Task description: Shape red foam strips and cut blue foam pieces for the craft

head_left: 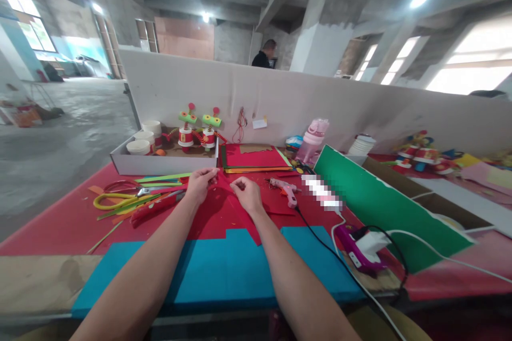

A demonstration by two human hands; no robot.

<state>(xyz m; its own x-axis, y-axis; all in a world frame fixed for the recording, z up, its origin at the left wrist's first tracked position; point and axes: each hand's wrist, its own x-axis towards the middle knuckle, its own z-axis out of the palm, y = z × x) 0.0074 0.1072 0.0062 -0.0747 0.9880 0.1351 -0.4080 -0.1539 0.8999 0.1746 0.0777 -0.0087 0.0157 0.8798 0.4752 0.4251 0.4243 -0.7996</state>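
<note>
Both hands meet over the middle of the red table cover. My left hand point(201, 182) pinches one end of a red paper strip point(224, 181). Close by on the right, my right hand point(246, 192) has its fingertips pressed together on the same strip, whose edges blend into the red cover. A second red strip point(248, 224) slants down beside my right wrist onto the blue sheets point(224, 272). Left of my left hand lie yellow-handled scissors point(110, 201) and green paper strips point(164, 177). The pink glue gun point(288, 192) rests right of my right hand.
A white box point(164, 164) with cups and two paper figures stands at the back left. Stacked coloured sheets point(256, 157) and a pink bottle point(313, 141) stand behind. A green board point(388, 208), purple power strip point(358, 256) and cables occupy the right. A person is beyond the partition.
</note>
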